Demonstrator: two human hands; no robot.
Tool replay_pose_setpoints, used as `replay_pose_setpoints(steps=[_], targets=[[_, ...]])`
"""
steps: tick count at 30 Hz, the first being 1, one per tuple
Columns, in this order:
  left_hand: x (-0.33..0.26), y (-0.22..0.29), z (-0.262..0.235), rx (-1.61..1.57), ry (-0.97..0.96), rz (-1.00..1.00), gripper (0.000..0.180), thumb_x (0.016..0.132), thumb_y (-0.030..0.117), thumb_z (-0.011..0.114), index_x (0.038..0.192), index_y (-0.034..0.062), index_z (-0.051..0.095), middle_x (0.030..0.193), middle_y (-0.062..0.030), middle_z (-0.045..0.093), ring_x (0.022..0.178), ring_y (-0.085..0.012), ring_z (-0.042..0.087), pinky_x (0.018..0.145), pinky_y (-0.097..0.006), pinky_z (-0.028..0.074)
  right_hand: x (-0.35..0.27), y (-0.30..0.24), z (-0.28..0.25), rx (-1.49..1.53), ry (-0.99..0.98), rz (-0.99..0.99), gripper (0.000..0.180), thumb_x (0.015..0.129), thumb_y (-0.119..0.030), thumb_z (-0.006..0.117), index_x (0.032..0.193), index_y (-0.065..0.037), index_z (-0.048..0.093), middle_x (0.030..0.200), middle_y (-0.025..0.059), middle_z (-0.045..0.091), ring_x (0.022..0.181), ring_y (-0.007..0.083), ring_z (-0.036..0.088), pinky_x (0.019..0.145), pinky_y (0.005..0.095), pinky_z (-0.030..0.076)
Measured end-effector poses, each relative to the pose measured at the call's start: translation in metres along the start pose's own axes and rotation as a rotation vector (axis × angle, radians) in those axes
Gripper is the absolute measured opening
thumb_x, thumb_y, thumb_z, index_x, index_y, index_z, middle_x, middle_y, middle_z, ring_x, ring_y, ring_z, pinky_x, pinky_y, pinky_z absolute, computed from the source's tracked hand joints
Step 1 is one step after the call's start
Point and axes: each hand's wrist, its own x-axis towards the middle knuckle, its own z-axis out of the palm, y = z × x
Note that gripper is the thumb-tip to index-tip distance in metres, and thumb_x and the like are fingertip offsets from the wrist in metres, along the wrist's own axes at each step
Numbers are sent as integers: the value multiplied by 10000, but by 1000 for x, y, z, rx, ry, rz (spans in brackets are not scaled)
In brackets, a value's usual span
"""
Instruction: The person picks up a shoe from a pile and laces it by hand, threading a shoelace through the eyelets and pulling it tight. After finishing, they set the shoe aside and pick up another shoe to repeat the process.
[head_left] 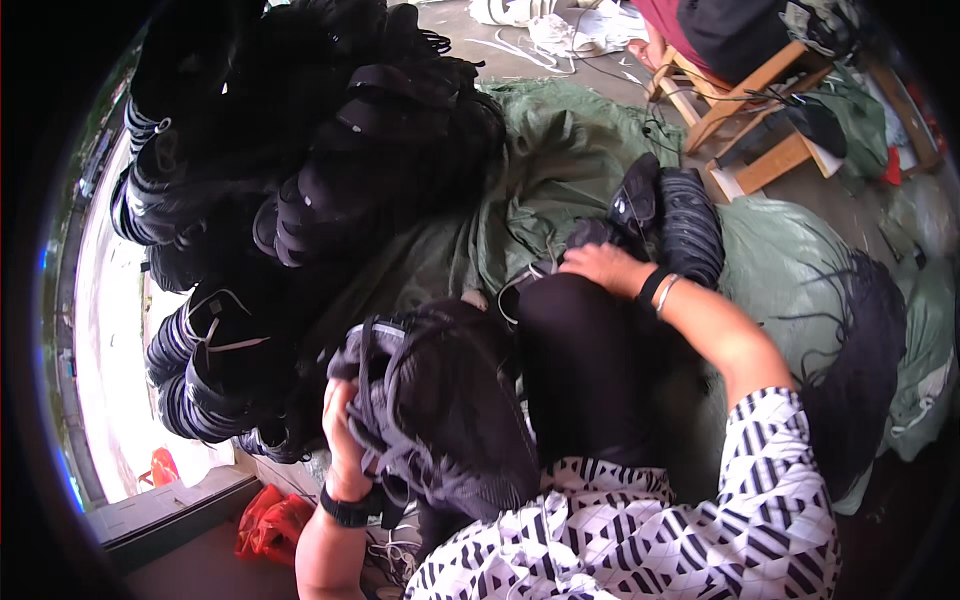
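On my lap at the left lies a bundle of black shoe uppers [455,390] with dark laces hanging loose. My left hand [345,440] is closed round its left edge, thumb and fingers partly hidden behind it. My right hand [608,268] is just beyond my right knee, fingers curled together; what they hold, if anything, is hidden. Right beyond those fingers lies a small dark shoe upper [590,234]. Close by, a nested stack of black uppers [691,225] and another dark upper [637,195] rest on the green sheet.
Tall piles of black shoe uppers [370,150] fill the left side. A wrinkled green sheet [560,140] covers the floor ahead. Wooden stools [765,165] and a seated person in dark red [690,30] are at the far right. An orange-red plastic bag [272,525] lies lower left.
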Motion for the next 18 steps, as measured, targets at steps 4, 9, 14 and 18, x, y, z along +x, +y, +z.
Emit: replay_pose_setpoints(steps=[4,9,14,18], targets=[[-8,22,0,40,84,-20,319,962,162,408,1228,12,502,1090,-67,604,946,-141,580,845,-266,467,23,13,112,200,-117,-29,443,831,-401,495,1154,-103,547,1180,82,537,1154,251,451,944,487,352],[-11,43,11,-202,343,-97,138,704,-79,563,828,-19,559,903,-104,564,846,-234,548,738,-310,430,54,4,55,672,70,181,362,742,-409,643,704,-50,628,699,125,622,679,295,608,641,409,481],[8,66,30,-615,221,-249,250,818,9,454,1018,-20,602,1000,-77,600,933,-194,585,848,-284,455,45,37,-20,1080,687,545,231,790,-248,672,725,-34,613,639,11,555,600,121,509,563,300,410],[26,68,39,-747,6,-155,356,884,57,365,1178,8,559,1153,-94,602,1053,-187,589,936,-297,459,1,37,-98,1562,1260,622,161,815,-221,664,858,-67,651,811,-19,592,748,111,525,707,280,423]])
